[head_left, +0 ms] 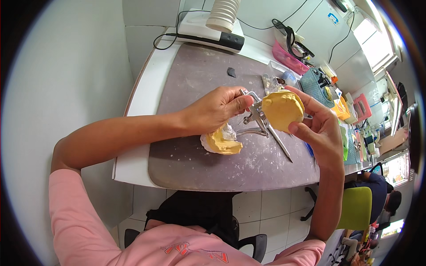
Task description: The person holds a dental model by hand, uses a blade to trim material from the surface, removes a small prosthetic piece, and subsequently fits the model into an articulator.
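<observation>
While my right hand (317, 126) pinches the yellow cast (282, 109) and my left (215, 108) clasps the metal articulator (257, 117), a slip could chip it.

Along the far edge of the grey mat (199, 164), a white box-shaped machine (208, 29) with a ribbed white hose (223, 13) above it and a black cable (166, 37) at its left; near that edge, 1 small dark chip (231, 72); toward the far right corner, a pink tray (287, 57); beside it, a teal basket (316, 86); at lower right, a green chair (356, 208).
</observation>
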